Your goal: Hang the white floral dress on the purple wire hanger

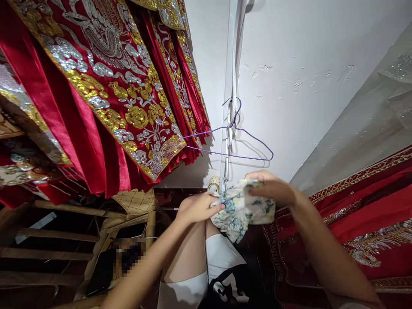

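Floral cloth (242, 209): small bunched piece, pale with blue-green and yellow print, held between both hands just below the purple wire hanger (232, 143). All positions below are relative to that hanger.

Left hand (197, 207): below and slightly left of the hanger, fingers curled shut on the cloth's left edge, thumb side pressed to the fabric. Right hand (269, 187): below and right of the hanger, palm down, fingers pinched closed over the cloth's top right. Cloth sags out under the right hand; lower corner hangs toward the person's knee (189, 257).

Hanger hooks onto a white strap (234, 51) running up the white wall (305, 77); it is bare, nothing draped on it. A thin strand runs from the hanger straight down to the cloth area, can't tell if it touches the cloth. A small tan ring-shaped item (213, 183) sits just below-left of the hanger, touching or nearly touching the left hand; can't tell which.

Left of the hanger: red garments with gold and silver embroidery (106, 86), hems close to the hanger's left arm. Below-left: wooden frame (64, 234) with a quilted tan bag (135, 201) on it. Right and below: red embroidered fabric (370, 223) laid out flat, with a clear plastic sheet (370, 124) above it.
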The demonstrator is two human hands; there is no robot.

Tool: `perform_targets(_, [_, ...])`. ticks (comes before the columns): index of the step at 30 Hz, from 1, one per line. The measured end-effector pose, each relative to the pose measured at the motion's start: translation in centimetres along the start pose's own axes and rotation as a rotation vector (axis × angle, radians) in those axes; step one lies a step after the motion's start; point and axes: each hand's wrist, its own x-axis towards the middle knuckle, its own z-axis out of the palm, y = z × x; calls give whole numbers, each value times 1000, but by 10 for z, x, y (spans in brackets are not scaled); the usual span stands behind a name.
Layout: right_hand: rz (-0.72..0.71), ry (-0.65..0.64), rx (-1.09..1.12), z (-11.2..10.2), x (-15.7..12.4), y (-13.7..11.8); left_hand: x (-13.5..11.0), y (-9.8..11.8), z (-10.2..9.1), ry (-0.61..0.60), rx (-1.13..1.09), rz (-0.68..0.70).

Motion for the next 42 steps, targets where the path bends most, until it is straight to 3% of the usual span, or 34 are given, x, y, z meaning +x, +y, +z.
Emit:
perform_targets(2, [-44, 269, -90, -19, 10, 0, -3, -7, -27, -126, 233, -57])
perform_targets(4, [-186, 496, -132, -30, 27, 4, -7, -13, -51, -131, 417, -140])
perform_targets(6, [-345, 581, -161, -31, 50, 14, -9, -18, -67, -124, 536, -201])
perform_targets(10, [-389, 524, -185, -18, 96, 40, -13, -23, -82, -41, 582, -237])
perform_targets(13, [-349, 537, -234, -17, 110, 56, -14, -20, -87, 48, 535, -220])
perform_targets(17, [-305, 648, -330, -38, 89, 60, -11, -9, -96, 124, 436, -150])
perform_targets(21, [-287, 707, -382, -56, 58, 48, 6, 6, -102, 214, 355, -80])
perform_targets(26, [-241, 635, -322, -51, 46, 36, 51, 23, -110, 410, 246, 64])
perform_targets(29, [-258, 563, -268, -40, 43, 35, 79, 29, -118, 418, 84, 91])
perform_targets(32, [-312, 610, -314, -41, 34, 35, 93, 30, -129, 321, -147, -26])
perform_targets(34, [-345, 766, -340, -54, 29, 36, 93, 28, -135, 243, -327, -141])
perform_targets(37, [-311, 964, -394, -87, 31, 38, 91, 25, -139, 236, -554, -253])
perform_targets(42, [-196, 862, -538, -128, 54, 35, 103, 17, -130, 259, -691, -273])
